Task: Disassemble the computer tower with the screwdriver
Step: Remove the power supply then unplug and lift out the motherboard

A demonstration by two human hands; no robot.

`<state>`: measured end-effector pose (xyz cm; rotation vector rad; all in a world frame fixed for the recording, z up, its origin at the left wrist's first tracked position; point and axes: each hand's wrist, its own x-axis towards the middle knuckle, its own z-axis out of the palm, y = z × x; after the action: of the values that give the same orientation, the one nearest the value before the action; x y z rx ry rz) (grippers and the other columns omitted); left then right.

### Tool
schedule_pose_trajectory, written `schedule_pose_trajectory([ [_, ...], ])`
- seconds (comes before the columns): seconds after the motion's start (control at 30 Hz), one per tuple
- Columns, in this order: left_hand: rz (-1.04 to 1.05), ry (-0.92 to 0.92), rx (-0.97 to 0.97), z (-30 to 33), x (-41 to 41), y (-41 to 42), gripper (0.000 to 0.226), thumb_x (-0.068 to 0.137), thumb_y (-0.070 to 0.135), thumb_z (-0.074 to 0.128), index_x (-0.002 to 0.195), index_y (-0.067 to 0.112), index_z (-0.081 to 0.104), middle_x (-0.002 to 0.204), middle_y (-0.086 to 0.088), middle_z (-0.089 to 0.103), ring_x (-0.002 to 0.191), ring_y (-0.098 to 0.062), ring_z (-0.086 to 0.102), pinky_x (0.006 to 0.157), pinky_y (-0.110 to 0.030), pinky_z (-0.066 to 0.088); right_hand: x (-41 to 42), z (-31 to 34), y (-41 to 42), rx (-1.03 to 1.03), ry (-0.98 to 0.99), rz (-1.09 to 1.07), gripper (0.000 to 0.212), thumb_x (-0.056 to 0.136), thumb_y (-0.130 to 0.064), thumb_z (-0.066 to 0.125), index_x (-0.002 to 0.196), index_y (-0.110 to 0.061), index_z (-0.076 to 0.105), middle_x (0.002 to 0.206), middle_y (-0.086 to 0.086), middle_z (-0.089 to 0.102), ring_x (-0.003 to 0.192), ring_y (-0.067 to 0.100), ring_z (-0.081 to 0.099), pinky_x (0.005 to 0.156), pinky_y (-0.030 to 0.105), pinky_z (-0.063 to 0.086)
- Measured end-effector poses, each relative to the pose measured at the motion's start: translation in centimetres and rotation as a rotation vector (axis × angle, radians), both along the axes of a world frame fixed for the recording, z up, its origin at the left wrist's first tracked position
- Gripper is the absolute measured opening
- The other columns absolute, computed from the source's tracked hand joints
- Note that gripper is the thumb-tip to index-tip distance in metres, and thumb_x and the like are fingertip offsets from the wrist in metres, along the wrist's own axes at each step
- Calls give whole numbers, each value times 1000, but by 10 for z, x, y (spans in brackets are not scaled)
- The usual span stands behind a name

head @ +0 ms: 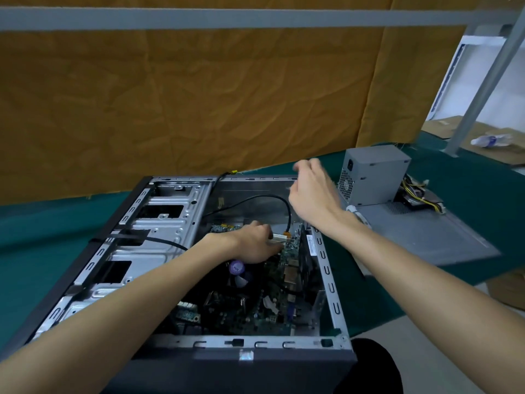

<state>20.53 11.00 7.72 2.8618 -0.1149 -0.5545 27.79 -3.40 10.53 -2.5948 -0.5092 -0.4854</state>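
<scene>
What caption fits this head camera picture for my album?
Left hand reaches inside the open computer tower while right hand hovers above.

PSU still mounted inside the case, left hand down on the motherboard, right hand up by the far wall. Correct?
Not quite. The head view shows the power supply out of the case, standing on the table beside it. The rest holds: left hand down on the motherboard, right hand up by the far wall.

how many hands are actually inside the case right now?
1. The left hand is down on the board; the right hand is raised above the case's far edge.
</scene>
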Motion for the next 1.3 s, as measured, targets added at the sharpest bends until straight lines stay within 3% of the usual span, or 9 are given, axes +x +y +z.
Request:
schedule_pose_trajectory([
  [0.13,-128,57,148,-12,11,13,81,94,66,48,152,13,30,151,-13,33,142,-34,32,115,-48,34,9,10,26,-266,79,365,22,94,-10,50,100,-11,72,100,11,71,83,26,66,74,41,59],
  [0.27,-196,72,113,-15,3,24,76,98,60,41,155,12,25,160,-10,25,148,-30,27,118,-45,29,15,2,55,-769,116,441,24,83,2,55,68,-13,44,71,6,44,65,30,54,49,30,39],
  [0.37,-200,90,73,-14,-7,25,69,103,52,35,154,7,28,164,-12,23,149,-28,29,120,-42,28,21,-14,59,-991,283,421,25,87,-2,60,70,-12,46,72,4,43,58,20,48,47,30,36],
  [0.47,-150,90,124,-10,-12,28,55,103,52,34,122,7,59,137,-16,54,123,-32,57,104,-44,45,28,-19,58,-1186,387,337,4,89,-3,62,91,-7,64,76,4,53,59,18,51,46,30,39],
  [0.53,-135,88,161,-7,-15,30,60,103,56,32,115,6,62,131,-17,58,117,-33,59,100,-43,47,29,-19,63,-1220,397,337,6,88,-1,63,92,-6,64,78,6,59,56,18,51,45,30,39],
  [0.63,-139,176,189,0,-10,37,78,98,71,22,149,15,43,164,-12,25,148,-28,34,118,-46,30,31,-20,72,-1250,399,337,5,87,-3,69,90,-6,66,83,8,63,54,17,51,44,28,38],
  [0.8,-182,185,165,-3,15,41,64,107,53,19,162,21,13,170,-4,-4,156,-22,1,123,-39,10,42,-18,78,-1214,407,357,30,87,0,71,65,-7,52,65,6,52,53,19,47,48,29,39],
  [1.0,-64,283,92,-25,27,38,46,107,5,26,148,-15,24,161,-33,14,154,-40,6,123,-52,19,47,-28,76,-1228,333,401,17,87,2,68,79,-6,55,74,6,53,72,27,57,48,29,38],
  [1.3,-291,282,291,-30,29,32,50,101,2,41,145,-18,26,160,-38,9,153,-45,4,123,-55,18,51,-35,82,-1189,314,414,14,87,10,62,94,-3,63,82,9,59,77,30,59,60,33,43],
])
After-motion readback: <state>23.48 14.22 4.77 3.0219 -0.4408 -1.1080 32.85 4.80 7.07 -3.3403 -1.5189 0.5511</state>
